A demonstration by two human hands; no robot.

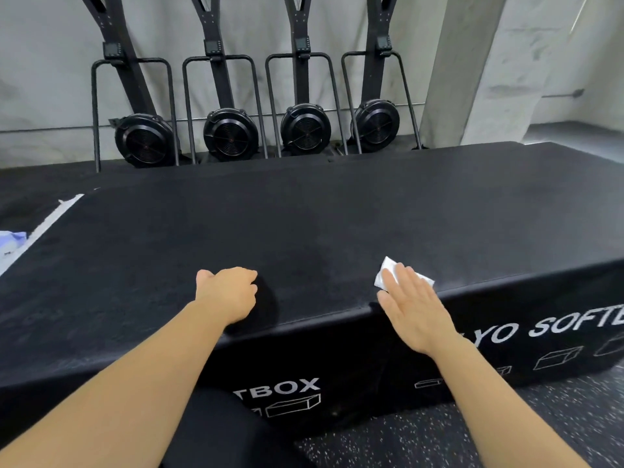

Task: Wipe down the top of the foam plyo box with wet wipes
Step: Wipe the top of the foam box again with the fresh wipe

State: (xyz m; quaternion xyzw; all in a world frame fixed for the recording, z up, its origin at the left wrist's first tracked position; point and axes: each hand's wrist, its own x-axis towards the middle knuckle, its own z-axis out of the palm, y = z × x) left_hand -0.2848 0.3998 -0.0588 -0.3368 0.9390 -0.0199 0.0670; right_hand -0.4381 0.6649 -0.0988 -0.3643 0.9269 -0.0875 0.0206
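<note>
Foam plyo box [304,231]: long, black, soft-covered. It fills the middle of the view, with white lettering and box diagrams on its near side. The top looks matte and evenly dark, so wiped and unwiped areas cannot be told apart.

Behind the box: four black fan-wheel machines [231,133] stand against a grey wall. In front of the box: speckled rubber floor [439,434].

Off the box's left end: a pale bluish-white item [11,239], cut off by the frame edge. It is possibly the wipe packet, but this is unconfirmed.

Left hand [229,293]: rests on the box top just inside the near edge, left of centre. The fingers are curled under and nothing is seen in them. It appears to be bracing.

Right hand [410,310]: flat, with straight fingers lying across the near edge of the box, right of centre. The fingertips press the wet wipe [385,273] onto the top without gripping it.

Wet wipe: white and folded small. It lies on the box top close to the near edge and shows at both sides of the fingers.

Judged step: wiping the near-right part of the top, with most of the surface probably still to do.

Risks:
- The wipe is held only by downward pressure, so drag on the textured cover could bunch it or let it slip free.
- It sits so near the edge that a pull toward the person could push it off onto the floor.
- A wipe folded this small covers little per pass, so strips could be missed on the far side.
</note>
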